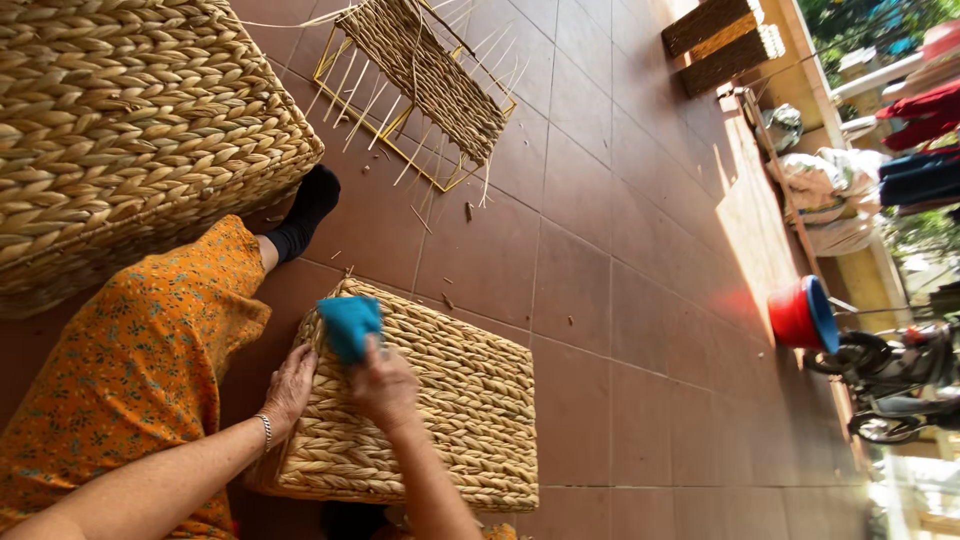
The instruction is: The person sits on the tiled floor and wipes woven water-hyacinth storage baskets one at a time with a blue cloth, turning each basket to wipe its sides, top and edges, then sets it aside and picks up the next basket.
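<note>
Head view showed the left hand [290, 388] resting with fingers spread on the edge of a woven basket [455, 420] lying on the tiled floor [620, 300], while the right hand [383, 383] pinched a blue cloth [349, 324] against its weave.

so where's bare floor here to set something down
The widest bare tiles run from the flat woven basket to the red bucket. A smaller patch lies between that basket and the half-woven frame. It's crowded on the left: the big woven basket, the orange-clad leg, both hands.
</note>
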{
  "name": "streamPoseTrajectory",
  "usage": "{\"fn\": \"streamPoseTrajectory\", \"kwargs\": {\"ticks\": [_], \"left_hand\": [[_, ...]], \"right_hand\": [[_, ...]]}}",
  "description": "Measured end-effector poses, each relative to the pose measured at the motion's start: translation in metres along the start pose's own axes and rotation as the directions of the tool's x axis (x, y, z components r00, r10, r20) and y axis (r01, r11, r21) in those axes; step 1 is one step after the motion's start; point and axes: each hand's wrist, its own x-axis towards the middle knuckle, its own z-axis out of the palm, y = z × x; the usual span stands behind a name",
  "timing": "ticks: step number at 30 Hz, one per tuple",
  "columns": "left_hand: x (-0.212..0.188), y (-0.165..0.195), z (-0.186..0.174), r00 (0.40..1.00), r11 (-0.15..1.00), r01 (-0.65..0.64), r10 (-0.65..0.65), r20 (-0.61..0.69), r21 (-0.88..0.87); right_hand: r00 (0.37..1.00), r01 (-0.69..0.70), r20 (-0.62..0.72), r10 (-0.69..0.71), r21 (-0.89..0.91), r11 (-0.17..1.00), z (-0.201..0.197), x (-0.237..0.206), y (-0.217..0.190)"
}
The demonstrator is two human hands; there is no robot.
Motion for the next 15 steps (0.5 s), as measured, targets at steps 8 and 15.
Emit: {"fn": "streamPoseTrajectory", "kwargs": {"ticks": [8,15], "left_hand": [[0.002,0.006,0.008,0.991,0.994,0.112,-0.112,0.073,0.002],[-0.002,0.010,0.009,0.993,0.993,0.102,-0.106,0.059,0.058]], "right_hand": [[0.548,-0.808,-0.004,0.836,-0.262,0.528,-0.062,-0.072,0.236],[0.530,-0.831,-0.003,0.848,-0.203,0.518,-0.045,-0.079,0.208]]}}
